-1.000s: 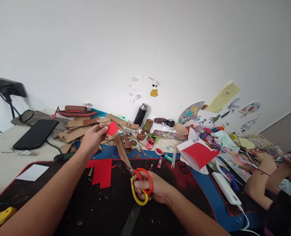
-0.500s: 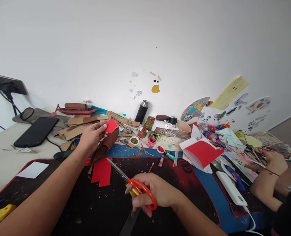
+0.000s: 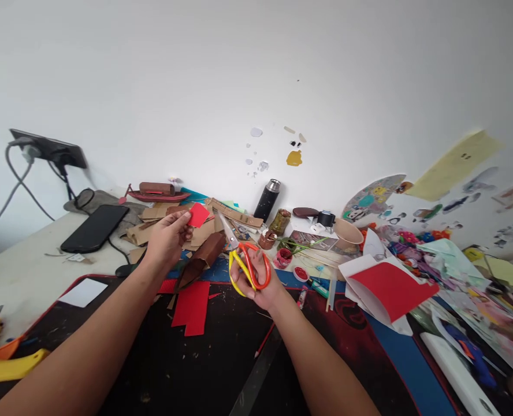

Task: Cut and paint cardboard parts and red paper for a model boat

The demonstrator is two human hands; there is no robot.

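Note:
Between the thumb and fingers of my left hand (image 3: 172,234) is a small red piece of paper (image 3: 199,214), held up above the clutter. My right hand (image 3: 260,283) has its fingers through the handles of a pair of scissors (image 3: 250,267), one loop orange and one yellow. The blades point up and away, to the right of the red piece and apart from it. Under my left hand lies a brown rolled tube (image 3: 204,254). A larger red sheet with a notched edge (image 3: 191,309) rests on the dark mat (image 3: 161,364).
A black phone (image 3: 95,228) and a white paper piece (image 3: 83,292) lie at left, near a yellow-handled tool (image 3: 11,367). Along the wall stand a black flask (image 3: 267,200), paint jars and cardboard scraps. At right are a red folded sheet (image 3: 390,286) and a white power strip (image 3: 456,372).
My right hand has raised the scissors from low over the mat up close to the red piece. The view has swung left, and the other person's hands at right have mostly left the frame.

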